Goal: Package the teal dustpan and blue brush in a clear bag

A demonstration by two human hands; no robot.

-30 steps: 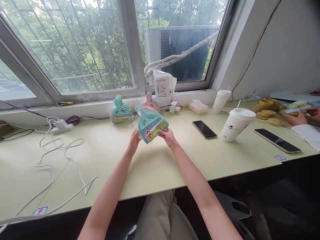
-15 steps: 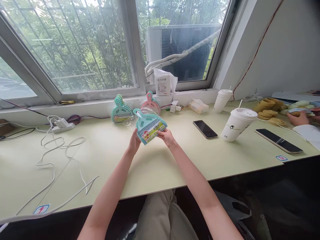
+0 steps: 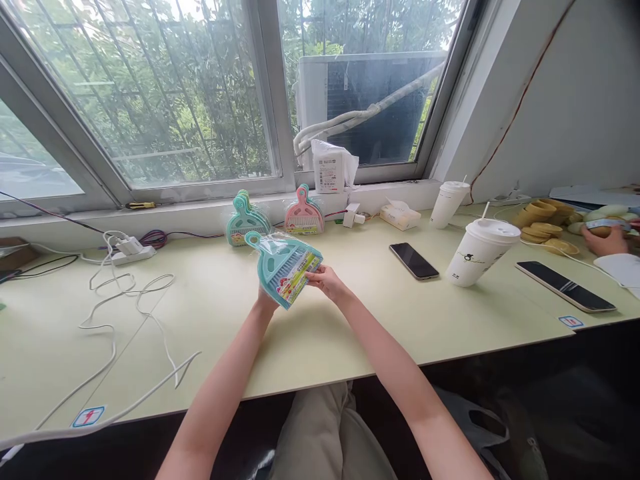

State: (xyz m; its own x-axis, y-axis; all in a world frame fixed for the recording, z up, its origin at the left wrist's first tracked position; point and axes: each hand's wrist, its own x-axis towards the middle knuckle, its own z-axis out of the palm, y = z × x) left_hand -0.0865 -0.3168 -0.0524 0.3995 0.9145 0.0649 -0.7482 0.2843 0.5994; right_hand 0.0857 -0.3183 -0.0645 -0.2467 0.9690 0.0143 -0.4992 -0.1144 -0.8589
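Note:
Between my two hands is a teal dustpan and brush set (image 3: 280, 262) in clear wrap, tilted above the table with its handle to the upper left. My left hand (image 3: 267, 300) supports its lower left side from beneath, the fingers mostly hidden behind it. At the right edge, my right hand (image 3: 327, 280) pinches the set by its yellow printed label. Behind it, against the sill, lean more wrapped sets: a teal stack (image 3: 245, 219) on the left and a pink set (image 3: 304, 215) beside it.
Two white cups (image 3: 483, 250) (image 3: 447, 203) and two phones (image 3: 414, 260) (image 3: 565, 285) lie to the right, near a tissue pack (image 3: 400, 215). White cables (image 3: 113, 327) run from a power strip (image 3: 131, 253) at left. Another person's hand (image 3: 605, 240) is at far right by yellow rolls (image 3: 543, 212).
The held dustpan set has moved left and slightly down, turning so its handle points further left. Both my hands moved with it. The view has shifted slightly.

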